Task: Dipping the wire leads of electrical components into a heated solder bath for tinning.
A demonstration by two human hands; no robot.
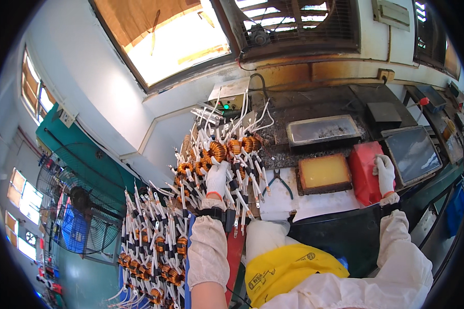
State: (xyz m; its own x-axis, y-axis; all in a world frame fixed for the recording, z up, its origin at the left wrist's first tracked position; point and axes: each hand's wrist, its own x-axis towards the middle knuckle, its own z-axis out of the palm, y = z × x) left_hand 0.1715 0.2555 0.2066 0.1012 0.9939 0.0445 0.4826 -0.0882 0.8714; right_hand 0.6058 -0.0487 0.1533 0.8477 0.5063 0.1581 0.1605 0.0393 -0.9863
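Observation:
My left hand (216,179), in a white glove, reaches into a dense pile of copper-wound ring coils. Its fingers are closed at the lower edge of one coil (215,151); their tips are partly hidden among the leads. White sleeved leads with metal lugs stick out all around it. On the right, my gloved right hand (384,174) grips the right side of a red plastic container (363,175), fingers bent over its edge. Between the hands lie pliers (278,184) with dark handles and a square pot (324,174) with a yellowish surface.
Behind the pot sits a rectangular tray (323,131) with a shiny grey surface. A dark-framed panel (412,154) lies right of the container. More coils (157,252) fill the lower left, near a large caged fan (80,201). A control box (231,95) shows a green light.

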